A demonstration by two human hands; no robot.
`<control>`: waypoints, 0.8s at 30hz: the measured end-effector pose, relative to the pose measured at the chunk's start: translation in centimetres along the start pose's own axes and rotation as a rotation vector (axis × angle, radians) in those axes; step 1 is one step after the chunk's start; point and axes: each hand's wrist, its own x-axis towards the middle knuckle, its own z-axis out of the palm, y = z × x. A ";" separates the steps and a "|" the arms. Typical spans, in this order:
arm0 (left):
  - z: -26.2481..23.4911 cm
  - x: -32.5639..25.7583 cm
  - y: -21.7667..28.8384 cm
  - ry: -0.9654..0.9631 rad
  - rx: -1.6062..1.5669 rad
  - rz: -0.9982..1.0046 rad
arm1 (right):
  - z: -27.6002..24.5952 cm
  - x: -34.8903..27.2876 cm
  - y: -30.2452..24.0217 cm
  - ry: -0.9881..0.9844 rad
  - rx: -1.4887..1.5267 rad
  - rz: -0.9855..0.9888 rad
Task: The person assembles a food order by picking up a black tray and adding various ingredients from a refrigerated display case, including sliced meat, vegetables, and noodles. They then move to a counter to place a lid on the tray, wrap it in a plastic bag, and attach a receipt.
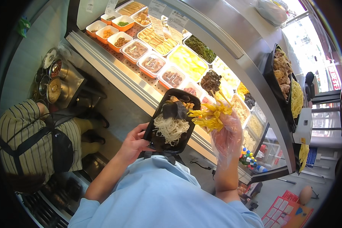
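Note:
My left hand grips the near left side of a black plastic takeaway box, tilted toward me in front of my chest. Inside it lie pale thin strands that look like noodles or enoki, a dark piece above them and some orange-brown food at the far end. Wearing a clear plastic glove, my right hand is closed round a bunch of yellow, bud-like vegetable strips. The bunch is beside the box's right rim, its left tips close to or over that rim.
Ahead stands a lit display case with several trays of food and a metal frame. Black food trays rest on the ledge at right. A person in a striped shirt is at left, near metal pots.

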 end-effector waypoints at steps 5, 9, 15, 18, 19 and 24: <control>0.0 0.5 -0.9 0.012 0.001 -0.006 | -0.4 -0.3 -0.3 0.069 0.107 0.021; 0.3 1.0 -1.7 0.020 0.005 -0.005 | -1.5 -0.7 -0.7 0.053 0.101 0.000; 1.4 2.1 -2.5 0.023 0.028 -0.014 | -3.0 -1.3 -1.8 0.133 0.061 -0.033; 1.5 2.5 -2.9 0.010 0.030 -0.012 | -3.6 -1.6 -2.1 0.132 0.117 -0.057; 1.6 2.5 -2.9 0.008 0.029 -0.013 | -3.8 -1.7 -2.2 0.131 0.133 -0.057; 1.5 2.9 -3.1 0.000 0.032 -0.025 | -5.0 -2.5 -2.1 0.174 0.186 -0.059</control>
